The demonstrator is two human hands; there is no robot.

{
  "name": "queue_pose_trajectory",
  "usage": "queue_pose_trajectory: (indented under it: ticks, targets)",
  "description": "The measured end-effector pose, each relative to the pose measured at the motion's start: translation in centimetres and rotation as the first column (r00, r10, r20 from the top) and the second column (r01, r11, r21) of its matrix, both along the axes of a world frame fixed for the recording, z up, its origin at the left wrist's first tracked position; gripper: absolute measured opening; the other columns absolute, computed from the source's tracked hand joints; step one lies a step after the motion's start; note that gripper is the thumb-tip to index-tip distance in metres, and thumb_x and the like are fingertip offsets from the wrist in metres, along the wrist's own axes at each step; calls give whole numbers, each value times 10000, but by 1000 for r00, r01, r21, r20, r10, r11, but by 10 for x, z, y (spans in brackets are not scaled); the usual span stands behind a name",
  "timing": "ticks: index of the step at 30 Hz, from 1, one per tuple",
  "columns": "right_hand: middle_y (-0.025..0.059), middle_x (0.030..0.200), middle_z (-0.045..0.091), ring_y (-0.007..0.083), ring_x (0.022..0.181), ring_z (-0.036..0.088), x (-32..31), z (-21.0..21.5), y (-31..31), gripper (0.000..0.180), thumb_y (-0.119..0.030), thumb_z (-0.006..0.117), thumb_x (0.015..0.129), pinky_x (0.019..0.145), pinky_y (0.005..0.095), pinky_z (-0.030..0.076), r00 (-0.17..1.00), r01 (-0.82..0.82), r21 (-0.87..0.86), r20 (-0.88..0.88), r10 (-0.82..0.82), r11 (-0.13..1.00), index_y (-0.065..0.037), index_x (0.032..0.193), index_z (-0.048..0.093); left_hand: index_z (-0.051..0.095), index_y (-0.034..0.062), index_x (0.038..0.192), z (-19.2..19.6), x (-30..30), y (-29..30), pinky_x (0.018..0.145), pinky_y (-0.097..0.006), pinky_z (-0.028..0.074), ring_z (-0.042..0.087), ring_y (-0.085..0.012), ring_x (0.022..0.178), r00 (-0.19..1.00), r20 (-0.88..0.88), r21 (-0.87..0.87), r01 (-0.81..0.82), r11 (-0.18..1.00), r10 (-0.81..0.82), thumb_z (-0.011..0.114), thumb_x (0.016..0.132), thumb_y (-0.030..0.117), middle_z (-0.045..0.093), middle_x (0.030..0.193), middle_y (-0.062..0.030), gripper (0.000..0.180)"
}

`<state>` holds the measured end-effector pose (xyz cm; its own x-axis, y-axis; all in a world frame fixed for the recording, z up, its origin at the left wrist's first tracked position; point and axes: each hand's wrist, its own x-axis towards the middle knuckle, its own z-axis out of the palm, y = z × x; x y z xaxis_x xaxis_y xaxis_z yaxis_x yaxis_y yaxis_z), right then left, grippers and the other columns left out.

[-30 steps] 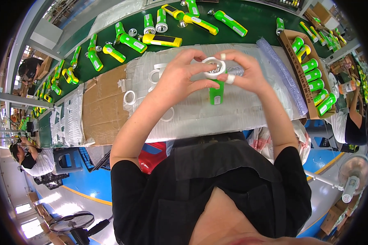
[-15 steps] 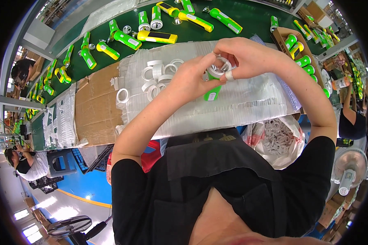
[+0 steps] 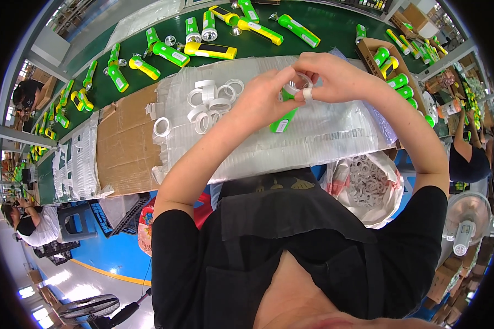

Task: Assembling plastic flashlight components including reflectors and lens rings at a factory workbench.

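Observation:
A green flashlight (image 3: 282,122) stands tilted between my hands, its head toward the far side and its lower body showing below my fingers. Around its head sits a white ring (image 3: 298,83), with something clear or shiny inside it. My left hand (image 3: 266,94) is closed about the head from the left, thumb and fingers on the rim. From the right, my right hand (image 3: 332,77) pinches the white ring; a pale band wraps one of its digits. Left of my hands lies a loose pile of white rings (image 3: 208,96), with a single ring (image 3: 162,126) apart from it.
Flattened cardboard (image 3: 129,142) and clear plastic cover the near bench. Several green and yellow flashlights (image 3: 211,50) lie along the green surface beyond. A carton of flashlights (image 3: 379,46) stands at right. Below the edge hangs a white sack (image 3: 368,189) of clear parts. Other people work at both sides.
My fingers have shifted slightly around the white ring, and the right hand's fingers have closed nearer the left. The view has moved a little; the flashlight stays between my hands.

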<state>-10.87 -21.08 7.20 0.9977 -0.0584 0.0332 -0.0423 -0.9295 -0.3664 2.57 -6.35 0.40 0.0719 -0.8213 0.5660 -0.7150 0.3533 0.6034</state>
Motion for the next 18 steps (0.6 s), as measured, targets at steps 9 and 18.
queue_pose_trajectory:
  ticks: [9,18]
  targets:
    - [160,763,632,310,733,626,3,-18,-10,456,-422,685,776,649,435,480,963,207,-198,214,-164,958,24,823,608,569,76,966,-9,0,-8,641,-350,498,615,-250,740,997,21,-6,-78,997,78,826,706,175,641,867,-89,378]
    - [98,751,576,211,712,576,5,4,2,496,-469,738,739,609,338,438,940,323,-204,-43,-338,924,-19,901,607,588,78,976,-12,-1,-14,630,-329,495,609,-236,721,997,-7,-8,-78,997,78,834,703,185,656,892,-72,382]
